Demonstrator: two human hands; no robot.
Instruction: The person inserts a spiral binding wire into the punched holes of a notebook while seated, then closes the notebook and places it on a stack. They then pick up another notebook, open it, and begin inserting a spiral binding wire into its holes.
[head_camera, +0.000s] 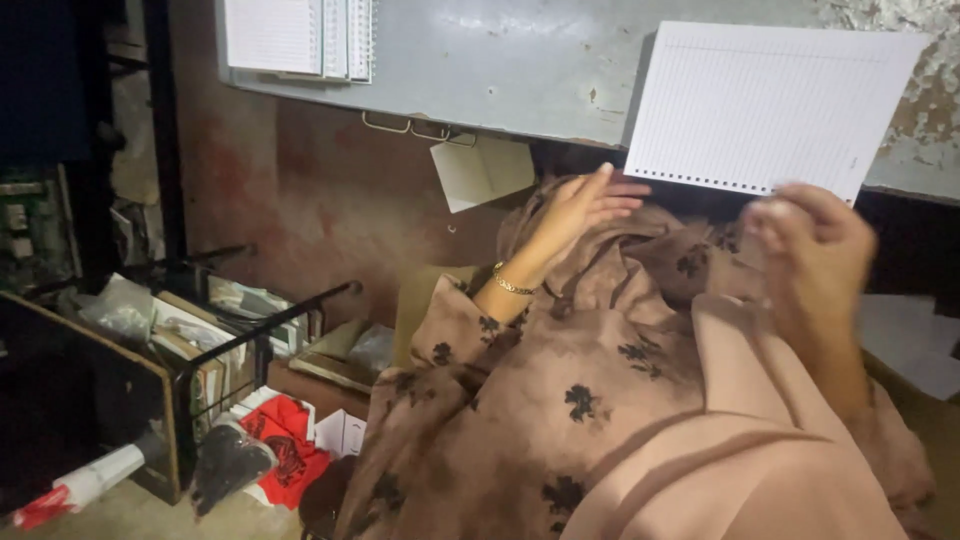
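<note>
- The right hand (815, 240) is closed around the lower right corner of a ruled white sheet (770, 105), fingers curled over its edge; the hand is blurred, so the exact pinch cannot be made out.
- The sheet has a row of small punched holes along its lower edge and is held tilted above the grey metal bench (520, 60), covering part of the bench's front edge.
- The left hand (580, 210) is open, fingers stretched out together, fingertips just below the sheet's lower left corner (whether they touch the paper cannot be told); it holds nothing.
- A gold bracelet (512, 284) sits on the left wrist, and pink floral fabric (560, 400) covers the lap and both arms.
- At the bench's far left lies a stack of similar ruled sheets (298, 38).
- A small piece of pale card (482, 172) hangs below the bench edge.
- On the floor to the left lies red cloth (285, 440) beside a black metal rack (240, 340).
</note>
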